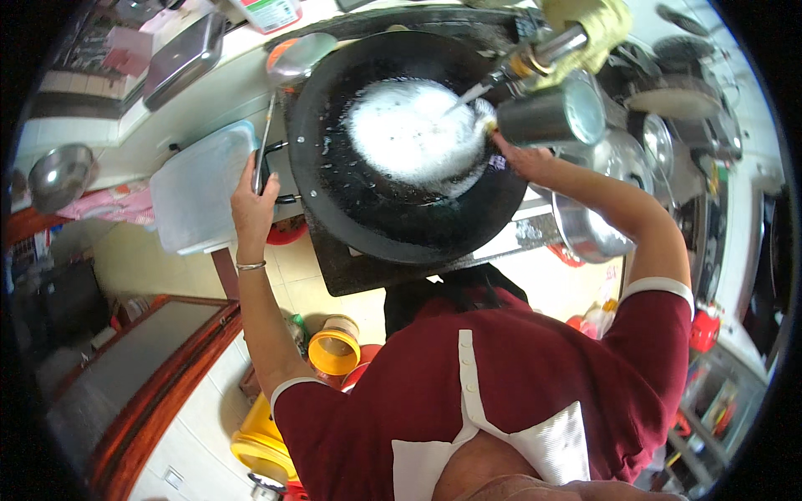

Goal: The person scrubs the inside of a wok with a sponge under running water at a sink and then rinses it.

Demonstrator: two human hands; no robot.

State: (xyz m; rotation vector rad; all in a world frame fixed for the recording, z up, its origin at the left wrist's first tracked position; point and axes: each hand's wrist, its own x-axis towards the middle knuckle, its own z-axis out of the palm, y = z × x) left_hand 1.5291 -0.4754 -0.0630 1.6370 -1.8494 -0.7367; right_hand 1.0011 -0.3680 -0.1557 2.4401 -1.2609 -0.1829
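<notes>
A large black wok lies before me, with white foamy water in its bowl. At the wok's left side, my left hand is closed around its side handle; a long thin metal piece rises beside the fingers. My right hand reaches over the right rim, fingertips at the foam's edge, on a small pale scrubber that is partly hidden. Water runs into the foam from a metal faucet above the wok's upper right. A metal cylindrical container stands close above my right hand.
Left of the wok is a translucent plastic lid or box. A yellow cloth wraps the faucet pipe. Metal pots crowd the right. A metal tray stands upper left, and a yellow bucket is on the floor.
</notes>
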